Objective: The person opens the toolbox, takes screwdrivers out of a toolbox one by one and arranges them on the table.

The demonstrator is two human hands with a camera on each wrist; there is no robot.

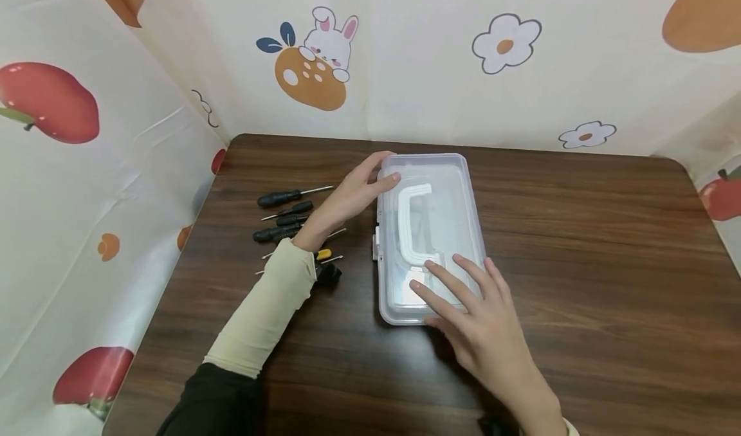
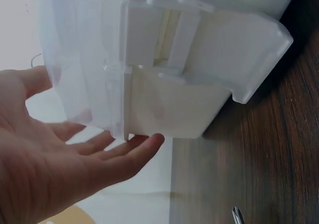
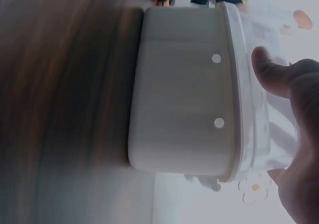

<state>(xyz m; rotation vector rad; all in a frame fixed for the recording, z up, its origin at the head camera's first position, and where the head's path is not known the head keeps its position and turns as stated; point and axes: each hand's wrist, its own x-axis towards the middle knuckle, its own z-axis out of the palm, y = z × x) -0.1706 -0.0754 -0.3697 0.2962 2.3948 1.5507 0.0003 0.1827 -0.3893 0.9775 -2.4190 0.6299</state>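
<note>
A white plastic box [image 1: 446, 217] with a translucent lid and a white folding handle [image 1: 407, 224] stands on the table. My left hand [image 1: 359, 188] is at its far left corner, thumb over the lid and the other fingers, loosely bent, by the far end. A white latch [image 2: 219, 45] juts out from the box's left side in the left wrist view. My right hand [image 1: 483, 323] spreads its fingers over the near right part of the lid [image 3: 251, 119]. Its thumb is by the near end; whether it touches is unclear.
Several screwdrivers [image 1: 280, 197] with mostly black handles lie left of the box, partly hidden under my left forearm. One has a yellow part [image 1: 323, 254]. The brown wooden table [image 1: 579, 262] backs onto a patterned curtain [image 1: 417, 69], with more of it along the left.
</note>
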